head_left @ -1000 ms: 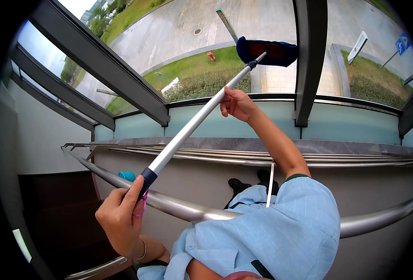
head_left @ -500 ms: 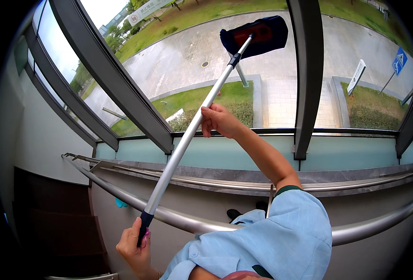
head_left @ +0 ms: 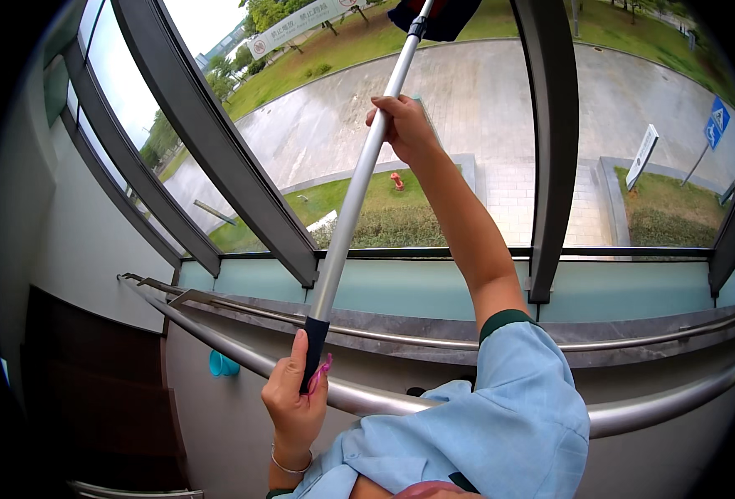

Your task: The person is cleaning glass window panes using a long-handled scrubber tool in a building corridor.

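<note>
A flat mop with a long silver pole (head_left: 354, 200) slants up across the window. Its dark blue cloth head (head_left: 449, 25), with a red patch, is partly cut off at the top edge of the view. My left hand (head_left: 294, 399) is closed around the dark grip (head_left: 316, 343) at the pole's lower end, thumb pointing up along it. A pink tie (head_left: 319, 376) hangs at that grip. Higher up, my right hand (head_left: 405, 129) is closed round the pole below its dark collar, arm stretched upward. Whether the mop head presses on the glass I cannot tell.
A thick metal handrail (head_left: 384, 401) crosses in front of me, with a thinner rail (head_left: 401, 334) beyond it. Dark window posts (head_left: 554, 150) divide the glass. A turquoise container (head_left: 222, 363) stands below left, near brown steps (head_left: 97, 399). Outside are paving, grass and signs.
Both hands have moved upward with the mop, the left one also to the right. The mop head has risen partly out of view, and the pole is steeper.
</note>
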Motion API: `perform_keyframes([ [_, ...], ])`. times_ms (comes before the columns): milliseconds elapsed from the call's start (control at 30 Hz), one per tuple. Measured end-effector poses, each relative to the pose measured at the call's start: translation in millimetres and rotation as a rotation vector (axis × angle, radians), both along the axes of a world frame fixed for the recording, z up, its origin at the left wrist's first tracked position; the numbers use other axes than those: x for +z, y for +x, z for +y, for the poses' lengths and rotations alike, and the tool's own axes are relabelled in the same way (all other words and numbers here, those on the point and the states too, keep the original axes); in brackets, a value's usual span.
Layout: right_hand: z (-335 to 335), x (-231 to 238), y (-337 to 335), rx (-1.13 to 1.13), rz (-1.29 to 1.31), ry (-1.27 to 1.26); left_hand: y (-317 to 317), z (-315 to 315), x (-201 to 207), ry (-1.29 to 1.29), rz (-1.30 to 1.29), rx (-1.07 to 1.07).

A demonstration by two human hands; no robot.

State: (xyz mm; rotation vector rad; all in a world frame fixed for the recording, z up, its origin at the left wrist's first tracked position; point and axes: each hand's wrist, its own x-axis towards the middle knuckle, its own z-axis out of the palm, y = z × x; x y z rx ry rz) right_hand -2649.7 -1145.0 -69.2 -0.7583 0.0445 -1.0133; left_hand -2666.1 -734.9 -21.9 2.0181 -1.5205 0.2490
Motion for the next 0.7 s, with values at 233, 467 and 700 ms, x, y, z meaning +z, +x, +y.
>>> perform_keyframes([
  [233,16,3,-11,0.020,0.031,0.076,2,19,36,0.079,-0.202,0.042],
  [467,42,-15,-21,0.100,0.019,0.178,11,35,63,0.127,-0.321,0.039],
  [700,70,-50,-17,0.195,0.042,0.251,16,50,81,0.235,-0.366,0.053],
])
